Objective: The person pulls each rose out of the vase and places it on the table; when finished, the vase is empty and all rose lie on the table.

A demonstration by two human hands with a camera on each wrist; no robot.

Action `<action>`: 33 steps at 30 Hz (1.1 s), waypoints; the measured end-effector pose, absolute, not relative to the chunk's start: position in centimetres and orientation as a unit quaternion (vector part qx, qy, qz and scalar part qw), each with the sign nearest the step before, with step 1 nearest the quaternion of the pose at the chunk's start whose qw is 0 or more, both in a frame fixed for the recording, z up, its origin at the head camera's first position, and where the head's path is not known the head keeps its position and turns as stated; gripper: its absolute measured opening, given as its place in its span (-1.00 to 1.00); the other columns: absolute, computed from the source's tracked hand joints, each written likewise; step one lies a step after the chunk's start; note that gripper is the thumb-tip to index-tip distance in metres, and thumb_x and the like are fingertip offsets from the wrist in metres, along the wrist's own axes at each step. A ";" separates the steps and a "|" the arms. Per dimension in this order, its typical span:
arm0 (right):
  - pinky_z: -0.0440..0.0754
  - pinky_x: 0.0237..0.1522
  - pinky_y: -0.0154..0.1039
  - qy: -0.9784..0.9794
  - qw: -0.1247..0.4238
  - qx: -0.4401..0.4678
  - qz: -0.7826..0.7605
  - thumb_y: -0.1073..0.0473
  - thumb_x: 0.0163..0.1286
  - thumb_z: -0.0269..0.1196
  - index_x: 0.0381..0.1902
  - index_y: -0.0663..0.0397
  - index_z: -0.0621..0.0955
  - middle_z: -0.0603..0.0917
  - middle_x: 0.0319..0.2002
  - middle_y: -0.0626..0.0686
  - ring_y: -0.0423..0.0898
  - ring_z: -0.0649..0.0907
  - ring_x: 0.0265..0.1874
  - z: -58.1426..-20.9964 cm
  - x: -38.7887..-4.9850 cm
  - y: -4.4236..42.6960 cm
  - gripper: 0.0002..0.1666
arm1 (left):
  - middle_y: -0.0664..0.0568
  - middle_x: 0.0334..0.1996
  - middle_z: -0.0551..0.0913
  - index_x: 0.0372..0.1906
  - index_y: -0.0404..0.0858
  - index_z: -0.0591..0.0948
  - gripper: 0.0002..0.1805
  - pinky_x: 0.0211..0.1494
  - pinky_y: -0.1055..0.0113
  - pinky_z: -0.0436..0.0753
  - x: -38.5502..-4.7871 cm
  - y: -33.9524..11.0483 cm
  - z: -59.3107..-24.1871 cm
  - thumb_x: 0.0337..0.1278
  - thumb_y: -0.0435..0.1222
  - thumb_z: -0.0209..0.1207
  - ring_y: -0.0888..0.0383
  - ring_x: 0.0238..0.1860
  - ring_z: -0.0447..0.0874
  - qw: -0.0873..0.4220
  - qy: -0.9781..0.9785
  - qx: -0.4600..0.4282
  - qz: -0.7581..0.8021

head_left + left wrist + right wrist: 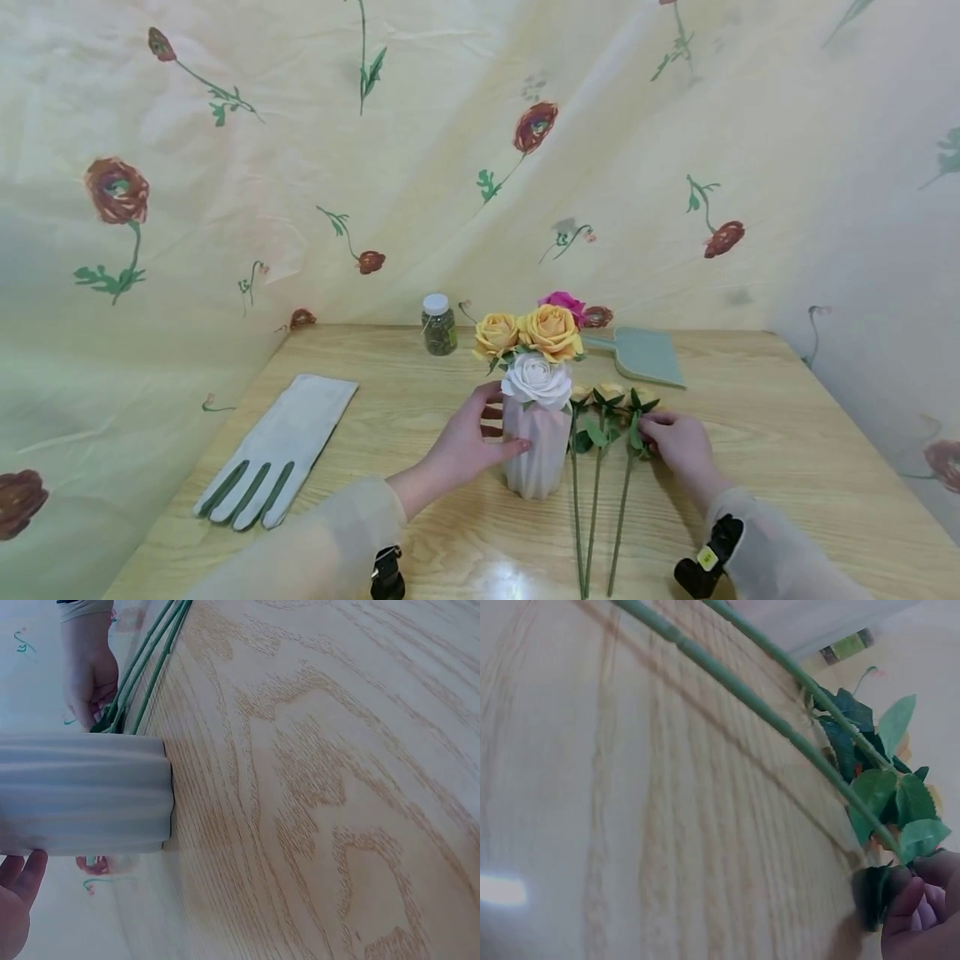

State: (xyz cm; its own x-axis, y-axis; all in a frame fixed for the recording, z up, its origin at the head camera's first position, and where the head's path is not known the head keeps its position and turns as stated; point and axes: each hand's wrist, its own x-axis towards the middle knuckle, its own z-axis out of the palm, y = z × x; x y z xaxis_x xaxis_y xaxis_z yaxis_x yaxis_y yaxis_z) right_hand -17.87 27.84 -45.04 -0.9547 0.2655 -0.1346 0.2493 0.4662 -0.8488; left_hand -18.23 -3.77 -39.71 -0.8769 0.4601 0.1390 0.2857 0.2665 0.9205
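A pale, ridged vase (536, 446) stands upright on the table, holding a white rose (537, 379), two yellow roses (551, 332) and a magenta rose (562, 305). My left hand (468, 433) grips the vase from the left, thumb across its front and fingers round the far side. To the vase's right lie several artificial yellow roses with long green stems (597, 508) pointing toward me. With fingertips, my right hand (682, 450) pinches the rightmost rose (633, 433) near its leaves, just below the bloom. In the right wrist view, green leaves (915, 799) sit beside those fingertips.
At the left lies a white glove (288, 442) with green between its fingers. A white-lidded jar (438, 325) stands at the back edge. Behind the roses on the right is a pale green dustpan (647, 357). Flower-patterned cloth (450, 167) hangs behind the wooden table (787, 467).
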 end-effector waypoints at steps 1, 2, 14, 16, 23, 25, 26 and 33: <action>0.51 -0.45 -0.31 -0.857 0.010 -0.150 0.492 0.11 0.39 0.11 0.01 0.39 0.54 0.65 -0.40 0.01 -0.15 0.55 -0.46 -44.9 -17.8 27.8 -0.57 | -0.01 0.11 0.40 0.32 -0.14 0.24 -0.18 0.02 0.15 0.57 -18.2 -3.8 -39.7 -0.05 -0.18 0.39 0.05 -0.01 0.50 0.079 0.792 0.236 0.558; 0.50 -0.44 -0.30 -0.860 0.011 -0.149 0.488 0.09 0.39 0.11 0.02 0.38 0.54 0.66 -0.39 0.01 -0.14 0.55 -0.45 -44.7 -17.8 27.8 -0.56 | -0.02 0.12 0.40 0.33 -0.15 0.23 -0.18 0.02 0.13 0.57 -18.2 -3.7 -39.7 -0.04 -0.19 0.39 0.05 -0.01 0.50 0.079 0.791 0.237 0.558; 0.59 -0.19 -0.25 -0.855 0.027 -0.072 0.512 -0.06 0.41 0.09 0.15 0.33 0.47 0.65 -0.15 0.20 0.02 0.58 -0.18 -41.0 -17.8 27.3 -0.41 | -0.04 0.13 0.38 0.38 -0.14 0.20 -0.18 0.01 0.08 0.56 -18.3 -3.9 -39.8 0.03 -0.19 0.34 -0.02 -0.01 0.48 0.073 0.786 0.270 0.551; 0.59 -0.19 -0.28 -0.852 0.028 -0.065 0.519 -0.09 0.41 0.10 0.17 0.32 0.47 0.65 -0.14 0.19 0.00 0.58 -0.17 -40.5 -17.8 27.1 -0.38 | -0.04 0.13 0.38 0.37 -0.14 0.19 -0.19 0.01 0.07 0.56 -18.3 -3.8 -39.8 0.03 -0.19 0.34 -0.03 -0.01 0.48 0.072 0.786 0.272 0.551; 0.60 -0.22 -0.32 -0.833 0.026 -0.038 0.552 -0.10 0.38 0.13 0.17 0.30 0.46 0.64 -0.10 0.15 -0.12 0.61 -0.20 -38.8 -17.7 25.8 -0.37 | -0.02 0.14 0.38 0.37 -0.17 0.20 -0.19 -0.02 0.22 0.58 -18.3 -3.9 -39.8 0.04 -0.18 0.34 0.02 -0.02 0.50 0.067 0.793 0.271 0.542; 0.60 -0.23 -0.34 -0.829 0.026 -0.027 0.559 -0.11 0.37 0.14 0.18 0.30 0.46 0.63 -0.10 0.10 -0.16 0.61 -0.20 -38.2 -17.5 25.4 -0.36 | 0.00 0.13 0.38 0.37 -0.18 0.20 -0.19 -0.02 0.22 0.58 -18.4 -3.8 -39.8 0.04 -0.18 0.34 0.04 -0.02 0.50 0.069 0.794 0.273 0.539; 0.60 -0.23 -0.34 -0.826 0.026 -0.020 0.562 -0.12 0.36 0.15 0.18 0.30 0.46 0.62 -0.10 0.08 -0.17 0.60 -0.20 -37.9 -17.4 25.2 -0.34 | 0.01 0.13 0.38 0.36 -0.17 0.20 -0.19 -0.01 0.22 0.58 -18.4 -3.7 -39.7 0.03 -0.18 0.34 0.06 -0.02 0.50 0.070 0.794 0.274 0.539; 0.58 -0.26 -0.30 -0.823 0.018 0.035 0.566 -0.11 0.34 0.17 0.19 0.23 0.47 0.58 -0.09 0.02 -0.12 0.58 -0.16 -35.2 -16.9 23.1 -0.37 | 0.02 0.11 0.38 0.36 -0.18 0.19 -0.18 0.00 0.21 0.58 -18.4 -3.8 -39.5 0.01 -0.19 0.35 0.06 -0.01 0.49 0.073 0.794 0.265 0.542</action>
State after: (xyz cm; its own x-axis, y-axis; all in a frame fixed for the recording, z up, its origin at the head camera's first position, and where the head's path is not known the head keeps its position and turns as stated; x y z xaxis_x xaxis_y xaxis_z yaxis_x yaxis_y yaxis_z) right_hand -16.91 23.12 -35.16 -0.9969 -0.0365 0.0694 -0.0779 0.3567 -0.9309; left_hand -18.35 -3.85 -39.49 -0.8491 0.4999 0.1708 0.3411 0.2720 0.8998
